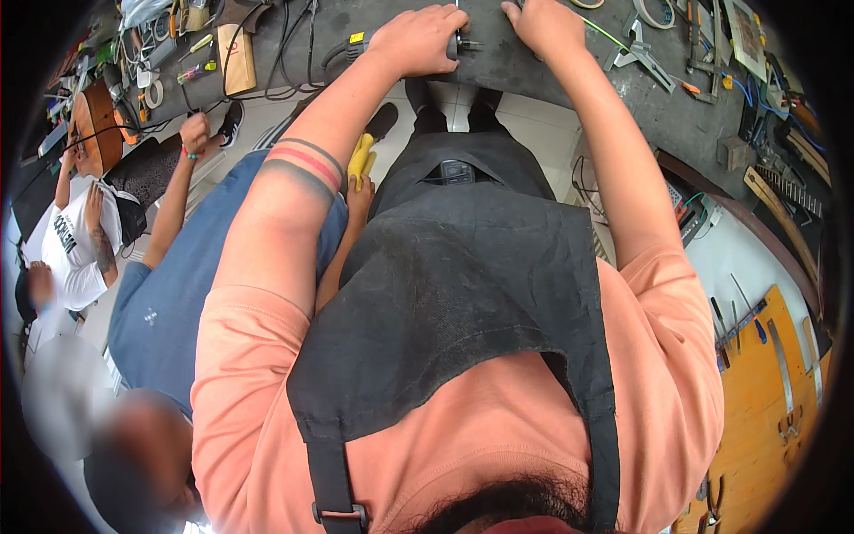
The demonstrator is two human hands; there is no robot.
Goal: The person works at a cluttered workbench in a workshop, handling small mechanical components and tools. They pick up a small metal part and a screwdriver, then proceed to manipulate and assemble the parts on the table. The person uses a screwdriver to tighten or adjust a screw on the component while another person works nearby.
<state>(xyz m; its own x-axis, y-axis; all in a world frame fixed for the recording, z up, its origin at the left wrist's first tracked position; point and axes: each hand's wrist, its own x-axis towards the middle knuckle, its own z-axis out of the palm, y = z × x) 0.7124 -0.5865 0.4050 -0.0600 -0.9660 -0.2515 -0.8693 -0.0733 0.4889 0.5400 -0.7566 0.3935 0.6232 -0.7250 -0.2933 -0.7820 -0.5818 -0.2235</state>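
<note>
My left hand [416,40] is closed around a dark rotary tool [454,46] at the bench's near edge. The tool's thin metal bit [473,44] points right, toward my other hand, and a yellow-tagged rear part shows left of my wrist. My right hand [550,31] rests at the same edge, a short gap from the bit, with one digit stretched left. The upper edge of the picture cuts off its other fingers, so whether it holds anything is hidden. Right of it lie a thin yellow-green strip [605,33] and a metal caliper-like tool [642,58].
The dark workbench [525,78] spans the top. Black cables [289,53], a wooden block [238,60] and a screwdriver [197,73] lie left; a tape roll [656,11] lies right. A person in blue [222,240] sits close on my left. Tools hang on an orange board [756,445].
</note>
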